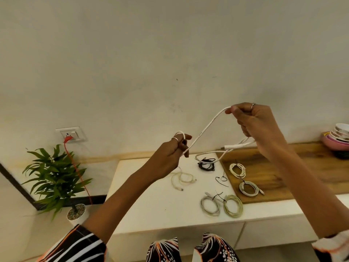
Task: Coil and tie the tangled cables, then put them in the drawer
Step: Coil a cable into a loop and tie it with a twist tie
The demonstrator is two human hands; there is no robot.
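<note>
A white cable (205,127) stretches in the air between both hands. My left hand (170,154) pinches one end, with a small loop wound round its fingers. Higher and to the right, my right hand (253,121) grips the cable; the rest hangs down to the white table (151,208), its plug (229,147) sticking out left. On the table lie several coiled, tied cables: two at the front (210,206) (233,205), two more on the wooden board (237,170) (249,188). A loose cream cable (182,179) and a black cable bundle (206,164) lie farther back.
Loose black ties (221,180) lie mid-table. The wooden board (279,171) covers the table's right side, with stacked bowls (338,138) at its far right. A potted plant (56,178) stands on the floor at left, under a wall socket (70,134) with an orange cord.
</note>
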